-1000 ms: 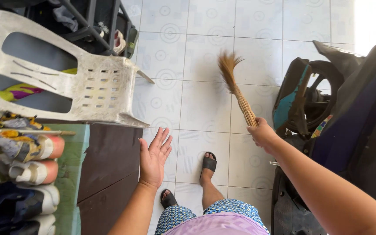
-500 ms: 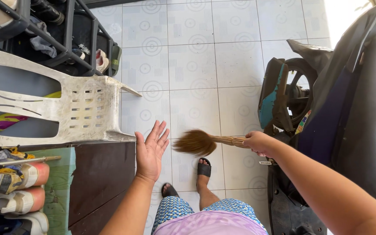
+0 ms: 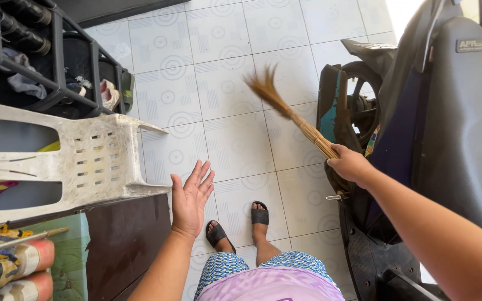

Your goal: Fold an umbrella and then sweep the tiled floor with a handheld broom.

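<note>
My right hand (image 3: 351,165) is clenched round the bound neck of a short grass broom (image 3: 288,114), just beside the front wheel of the dark scooter (image 3: 453,128). From my grip the broom runs up and away from the scooter, its bristle fan lifted over the white patterned floor tiles (image 3: 235,145); the tips are blurred, so I cannot tell whether they touch the tiles or hang just above them. I judge the broom to be light, since one hand carries it at arm's length with no strain showing. The neck looks stiff where the straw stalks are tied tight together, and that is the sound place to hold it: low on the wrapped part, where the fist closes fully. The loose end is soft and springy, likely to bend and splay under pressure, and dry enough that strands could snap or shed if I pressed it hard against the scooter's wheel or bodywork. The stalks look rough rather than slick, so I would not expect it to slip. My left hand (image 3: 191,196) holds nothing; it is spread flat with the fingers apart, palm up, well apart from the scooter and just beside the corner of the overturned white plastic chair (image 3: 93,161). My feet in black sandals (image 3: 259,214) stand on the tiles between that chair and the scooter.
</note>
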